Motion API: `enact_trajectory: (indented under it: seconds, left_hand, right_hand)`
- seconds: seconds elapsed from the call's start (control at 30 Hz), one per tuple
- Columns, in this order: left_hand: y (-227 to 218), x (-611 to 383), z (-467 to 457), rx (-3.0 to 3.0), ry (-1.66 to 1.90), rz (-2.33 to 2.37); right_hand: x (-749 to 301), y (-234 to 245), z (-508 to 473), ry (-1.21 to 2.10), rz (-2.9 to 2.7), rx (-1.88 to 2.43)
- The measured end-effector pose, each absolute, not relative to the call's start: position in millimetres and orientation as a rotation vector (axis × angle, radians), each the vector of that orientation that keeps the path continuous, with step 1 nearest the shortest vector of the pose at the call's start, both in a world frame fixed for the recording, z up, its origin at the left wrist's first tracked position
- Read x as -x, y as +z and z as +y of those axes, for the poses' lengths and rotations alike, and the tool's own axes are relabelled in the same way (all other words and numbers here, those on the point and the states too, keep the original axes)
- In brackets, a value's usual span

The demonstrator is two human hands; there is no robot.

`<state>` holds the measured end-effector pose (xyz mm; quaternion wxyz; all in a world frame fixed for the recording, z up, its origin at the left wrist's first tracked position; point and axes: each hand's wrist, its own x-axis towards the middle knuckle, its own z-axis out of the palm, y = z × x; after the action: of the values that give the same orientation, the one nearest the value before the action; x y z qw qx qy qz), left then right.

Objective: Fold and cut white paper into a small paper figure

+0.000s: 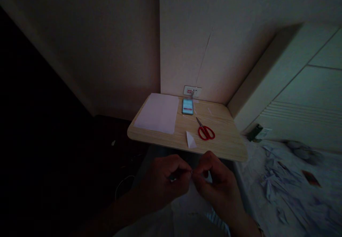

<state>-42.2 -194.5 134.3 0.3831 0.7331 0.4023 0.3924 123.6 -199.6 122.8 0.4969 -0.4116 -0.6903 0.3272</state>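
Nearer you than the red-handled scissors (203, 127), your left hand (169, 178) and right hand (217, 180) pinch a tiny scrap (191, 172), probably light, fragile; hold its edges.

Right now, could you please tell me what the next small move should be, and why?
I would perhaps bring the left hand and right hand forward over the table, nearer the scissors. Their fingertips meet in front of the table's near edge, pinching a small item too dim to identify; the tabletop looks brighter, so that work should be easier to see there.
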Motion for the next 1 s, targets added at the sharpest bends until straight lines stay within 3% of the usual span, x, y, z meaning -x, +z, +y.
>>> enact_trajectory:
  seconds: [1.0]
  left_hand:
    - [122, 36, -180, -1.696, 0.948, 1.273]
  right_hand:
    - [-127, 115, -192, 1.329, -1.427, 1.179]
